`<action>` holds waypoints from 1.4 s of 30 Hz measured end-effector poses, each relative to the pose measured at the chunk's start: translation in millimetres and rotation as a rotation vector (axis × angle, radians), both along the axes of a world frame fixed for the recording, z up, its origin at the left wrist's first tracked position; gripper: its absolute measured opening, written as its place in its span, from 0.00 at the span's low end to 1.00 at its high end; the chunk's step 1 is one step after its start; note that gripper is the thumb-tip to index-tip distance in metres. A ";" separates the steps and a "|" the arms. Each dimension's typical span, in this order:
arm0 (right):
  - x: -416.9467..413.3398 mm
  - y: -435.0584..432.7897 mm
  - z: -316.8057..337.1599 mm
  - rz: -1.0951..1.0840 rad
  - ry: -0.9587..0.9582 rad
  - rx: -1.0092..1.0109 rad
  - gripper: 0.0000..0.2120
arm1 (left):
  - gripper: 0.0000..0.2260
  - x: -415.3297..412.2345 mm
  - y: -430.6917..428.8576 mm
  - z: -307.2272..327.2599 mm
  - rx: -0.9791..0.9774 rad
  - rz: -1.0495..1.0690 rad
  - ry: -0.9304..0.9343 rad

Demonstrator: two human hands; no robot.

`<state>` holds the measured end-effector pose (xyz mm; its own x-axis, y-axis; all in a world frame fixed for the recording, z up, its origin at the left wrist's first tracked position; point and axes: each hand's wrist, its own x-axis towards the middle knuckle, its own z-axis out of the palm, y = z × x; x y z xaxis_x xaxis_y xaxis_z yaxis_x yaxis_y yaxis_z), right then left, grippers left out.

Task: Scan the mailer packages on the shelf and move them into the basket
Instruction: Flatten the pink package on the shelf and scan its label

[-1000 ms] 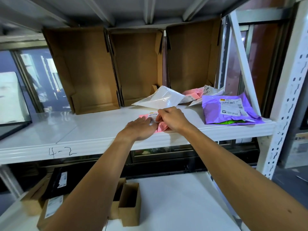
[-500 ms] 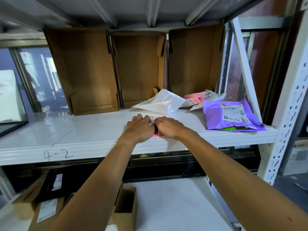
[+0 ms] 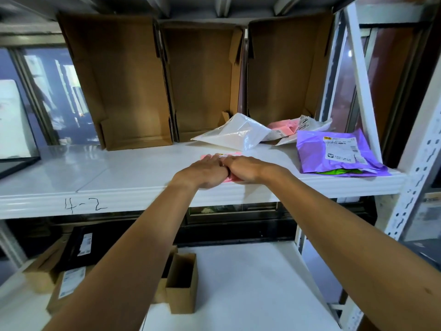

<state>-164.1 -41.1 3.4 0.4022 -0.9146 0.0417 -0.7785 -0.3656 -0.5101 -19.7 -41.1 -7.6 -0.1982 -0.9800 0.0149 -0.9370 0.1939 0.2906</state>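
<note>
A pink mailer (image 3: 229,154) lies at the front edge of the white shelf (image 3: 133,173), mostly covered by both hands. My left hand (image 3: 202,172) presses flat on its left part with straight fingers. My right hand (image 3: 247,168) touches the left one and curls its fingers on the mailer's right part. Further back lie a white mailer (image 3: 236,132), a second pink mailer (image 3: 284,125) and, to the right, a purple mailer (image 3: 334,154) with a label, with a green one (image 3: 334,172) under it. No basket or scanner is in view.
Three open cardboard boxes (image 3: 124,87) stand on end along the shelf's back. A white perforated upright (image 3: 417,163) bounds the right side. The lower shelf (image 3: 238,283) carries small cardboard boxes (image 3: 181,283) and a black mailer (image 3: 81,244) at the left.
Both hands have flattened onto the pink mailer and drawn together at the shelf's front edge. The camera has moved closer. The other mailers have not moved.
</note>
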 end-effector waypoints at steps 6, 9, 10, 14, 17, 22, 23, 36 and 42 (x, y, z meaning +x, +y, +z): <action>-2.2 -0.1 -1.1 0.056 -0.091 0.040 0.20 | 0.29 -2.7 3.7 5.4 0.043 0.048 0.095; -2.1 1.1 -0.8 0.055 -0.110 0.040 0.20 | 0.27 -2.0 0.8 4.5 0.048 0.036 0.093; -1.8 1.0 -1.3 0.052 -0.113 0.041 0.19 | 0.26 -1.3 -0.1 3.7 0.041 0.037 0.094; -1.0 -2.3 -3.7 0.052 -0.107 0.032 0.20 | 0.22 -1.4 -4.4 0.3 0.021 0.021 0.091; -0.8 0.2 -2.3 0.051 -0.134 0.037 0.17 | 0.22 -2.2 -4.5 0.5 0.019 0.007 0.097; -4.1 0.4 2.7 0.025 -0.267 0.133 0.18 | 0.23 0.3 -13.2 -1.9 0.002 -0.010 0.095; -4.8 -1.2 3.8 0.020 -0.273 0.157 0.18 | 0.21 -0.8 -8.6 0.3 0.005 -0.003 0.102; -11.0 -39.5 -5.1 -0.111 -0.231 -0.216 0.10 | 0.18 -0.3 6.7 1.3 -0.241 0.114 0.200; -11.9 -45.1 -6.7 -0.006 -0.111 -0.200 0.15 | 0.21 -3.8 1.3 0.3 -0.156 -0.033 0.041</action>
<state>-176.0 -86.2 -3.3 0.3800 -0.8859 0.2660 -0.7237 -0.4638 -0.5110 -23.6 -39.8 -7.2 -0.2264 -0.9582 0.1748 -0.9175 0.2700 0.2920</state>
